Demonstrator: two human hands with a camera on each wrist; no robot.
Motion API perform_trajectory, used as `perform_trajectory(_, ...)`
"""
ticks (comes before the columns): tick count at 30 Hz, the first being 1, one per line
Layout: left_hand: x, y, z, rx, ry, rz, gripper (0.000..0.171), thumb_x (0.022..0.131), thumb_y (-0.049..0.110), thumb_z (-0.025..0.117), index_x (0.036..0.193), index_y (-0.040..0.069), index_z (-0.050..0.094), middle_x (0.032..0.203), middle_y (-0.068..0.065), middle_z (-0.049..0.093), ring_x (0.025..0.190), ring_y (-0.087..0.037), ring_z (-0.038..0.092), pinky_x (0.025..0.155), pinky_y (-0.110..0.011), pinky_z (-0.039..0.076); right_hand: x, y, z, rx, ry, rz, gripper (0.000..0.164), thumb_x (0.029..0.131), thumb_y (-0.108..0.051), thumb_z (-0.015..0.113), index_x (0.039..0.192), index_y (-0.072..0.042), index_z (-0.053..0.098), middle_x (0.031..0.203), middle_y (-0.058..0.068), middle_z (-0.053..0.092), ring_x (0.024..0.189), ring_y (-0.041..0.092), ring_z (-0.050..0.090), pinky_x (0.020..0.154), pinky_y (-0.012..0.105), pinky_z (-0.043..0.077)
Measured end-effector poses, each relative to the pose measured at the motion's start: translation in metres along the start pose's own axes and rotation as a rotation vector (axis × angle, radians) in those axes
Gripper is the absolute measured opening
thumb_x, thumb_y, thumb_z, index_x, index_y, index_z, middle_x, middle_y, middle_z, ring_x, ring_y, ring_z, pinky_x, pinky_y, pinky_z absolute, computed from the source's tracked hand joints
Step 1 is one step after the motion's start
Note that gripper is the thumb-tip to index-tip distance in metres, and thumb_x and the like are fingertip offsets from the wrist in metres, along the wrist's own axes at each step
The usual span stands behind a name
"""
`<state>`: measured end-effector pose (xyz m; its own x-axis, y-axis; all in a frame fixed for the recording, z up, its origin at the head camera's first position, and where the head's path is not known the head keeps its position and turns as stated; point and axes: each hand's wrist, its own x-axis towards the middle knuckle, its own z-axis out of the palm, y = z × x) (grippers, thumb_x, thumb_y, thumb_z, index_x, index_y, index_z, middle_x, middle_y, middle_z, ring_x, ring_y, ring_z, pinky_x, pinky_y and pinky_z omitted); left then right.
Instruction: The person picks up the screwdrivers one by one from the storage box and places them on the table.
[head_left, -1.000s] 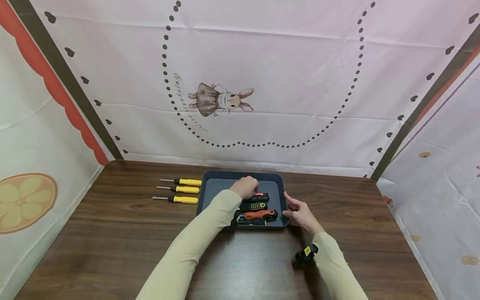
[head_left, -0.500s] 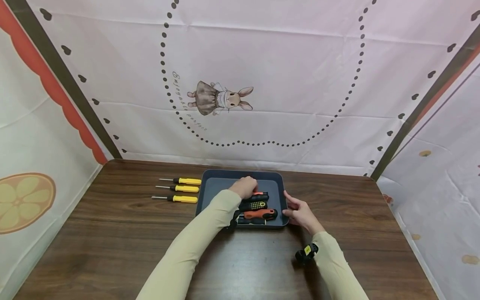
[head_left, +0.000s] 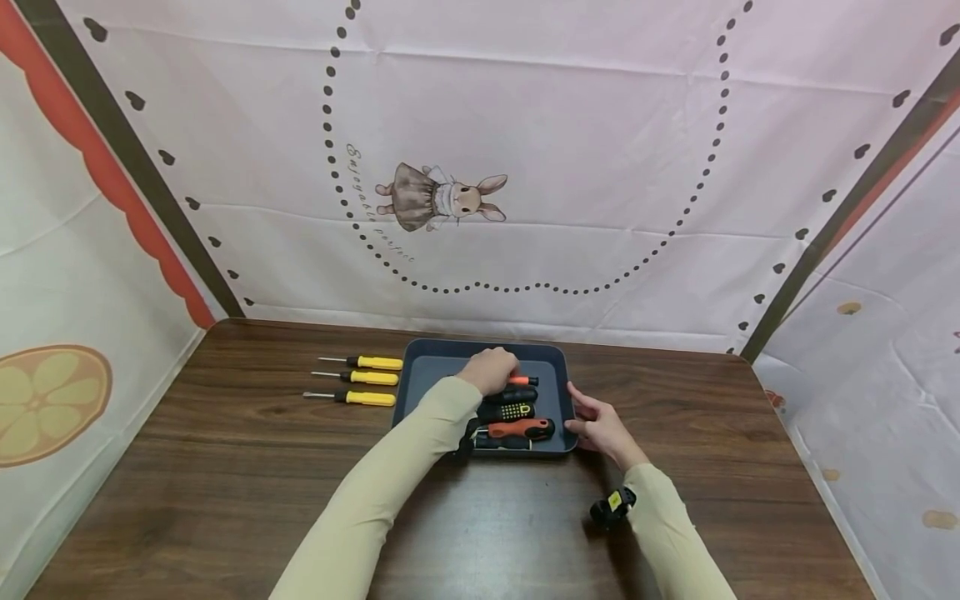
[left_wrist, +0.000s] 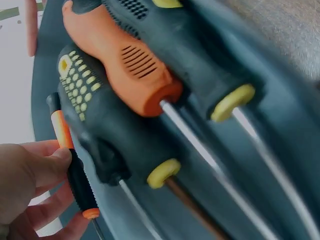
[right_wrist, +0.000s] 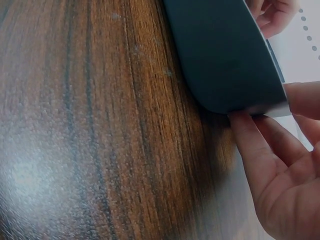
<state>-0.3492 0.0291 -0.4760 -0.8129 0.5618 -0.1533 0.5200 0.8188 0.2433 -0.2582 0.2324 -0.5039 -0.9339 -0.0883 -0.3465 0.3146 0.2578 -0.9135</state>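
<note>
In the grey tray (head_left: 442, 367), my left hand (head_left: 489, 371) pinches a slim black-and-orange screwdriver (left_wrist: 82, 185) by its handle, thumb on the near side, as the left wrist view shows. Beside it lie a small black-handled screwdriver (left_wrist: 107, 160), a black one with yellow dots (left_wrist: 120, 130), an orange-and-black one (left_wrist: 135, 65) and a thick black one with a yellow collar (left_wrist: 185, 55). Their shafts are mostly hidden behind my left hand in the head view. At the tray's right side, my right hand (head_left: 603, 429) grips the wall between thumb and fingers.
Left of the tray, three yellow-handled screwdrivers (head_left: 369, 378) lie in a row on the wooden table (head_left: 247, 467), tips pointing left. A printed cloth (head_left: 570, 167) hangs behind the table's far edge. My right wrist carries a small black camera (head_left: 613, 507).
My left hand has shifted slightly, and the orange-banded handle has moved toward the tray's far side, apart from the black handle next to it. My right hand stays on the tray.
</note>
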Motion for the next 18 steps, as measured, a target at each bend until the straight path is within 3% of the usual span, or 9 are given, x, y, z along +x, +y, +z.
perform_trajectory(9, -0.017, -0.006, -0.029, -0.030, 0.045, 0.044, 0.021, 0.086, 0.004, 0.058, 0.101, 0.014, 0.070, 0.095, 0.000, 0.066, 0.087, -0.015, 0.059, 0.079, -0.032, 0.048, -0.004, -0.003, 0.000, -0.006, -0.006, 0.010, 0.067, 0.085, 0.004, 0.054, 0.143, -0.018, 0.029, 0.136, 0.028, 0.036, 0.118, 0.038, 0.044, 0.080, 0.044, 0.050)
perform_trajectory(18, -0.049, -0.026, -0.050, -0.117, 0.191, 0.102, 0.017, 0.086, 0.006, 0.060, 0.097, 0.012, 0.071, 0.090, 0.000, 0.065, 0.082, -0.015, 0.058, 0.076, -0.031, 0.048, -0.002, -0.001, 0.001, -0.034, 0.001, 0.008, 0.067, 0.086, 0.002, 0.056, 0.143, -0.021, 0.029, 0.135, 0.028, 0.038, 0.116, 0.035, 0.047, 0.079, 0.042, 0.050)
